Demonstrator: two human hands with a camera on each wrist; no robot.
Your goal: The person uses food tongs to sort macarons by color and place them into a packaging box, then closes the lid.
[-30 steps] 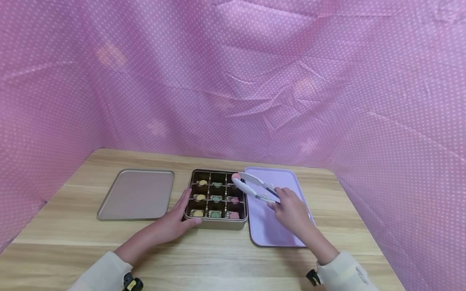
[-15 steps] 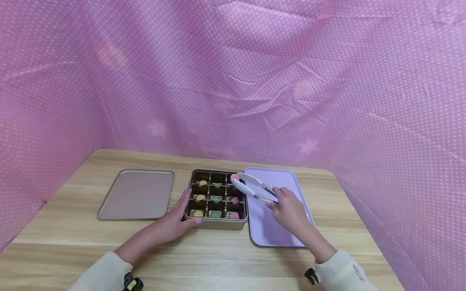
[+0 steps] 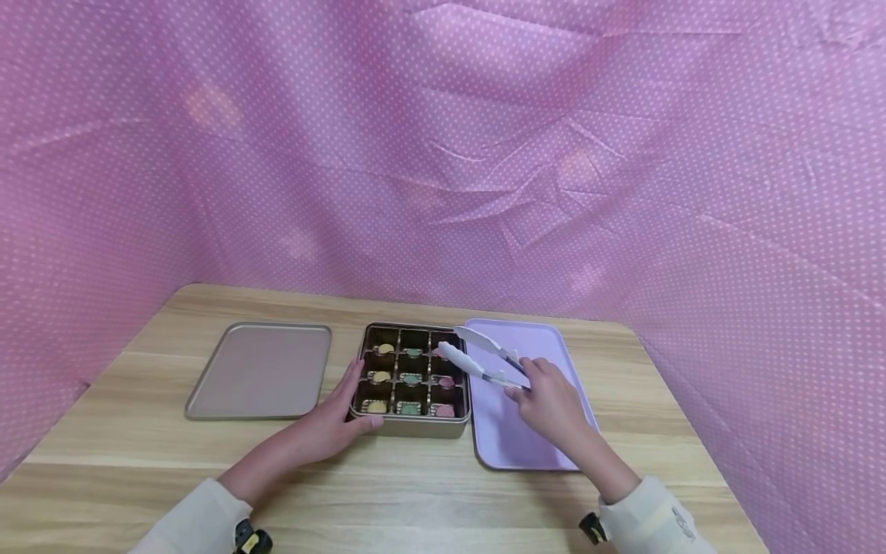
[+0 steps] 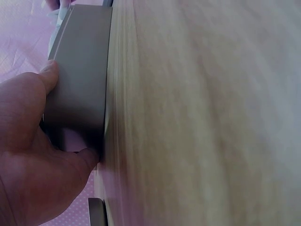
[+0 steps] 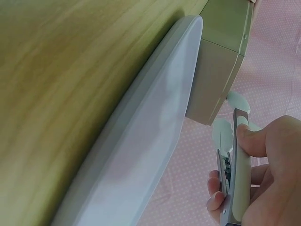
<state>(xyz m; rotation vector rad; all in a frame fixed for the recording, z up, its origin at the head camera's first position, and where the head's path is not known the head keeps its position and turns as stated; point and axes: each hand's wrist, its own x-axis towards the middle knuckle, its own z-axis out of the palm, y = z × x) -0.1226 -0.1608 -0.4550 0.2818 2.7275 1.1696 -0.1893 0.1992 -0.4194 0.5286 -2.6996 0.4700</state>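
- Wooden table point(image 3: 429, 492) under everything, walled on three sides by pink dotted cloth point(image 3: 484, 154).
- Gold compartment tin point(image 3: 411, 378) at centre; its lid point(image 3: 261, 371) lying flat at 9 o'clock, well apart; lilac tray point(image 3: 515, 431) touching the tin's side at 3 o'clock.
- Left hand point(image 3: 331, 425) resting against the tin's near-left corner, thumb point(image 4: 49, 77) and fingers straight along the wall.
- Right hand point(image 3: 550, 400) over the tray, fingers curled round white tongs point(image 3: 477, 355); tongs narrowly parted, tips over the tin's right column, nothing seen between them.
- Small coloured sweets point(image 3: 411, 378) filling the compartments.
- Bare wood at 6 o'clock along the near edge.
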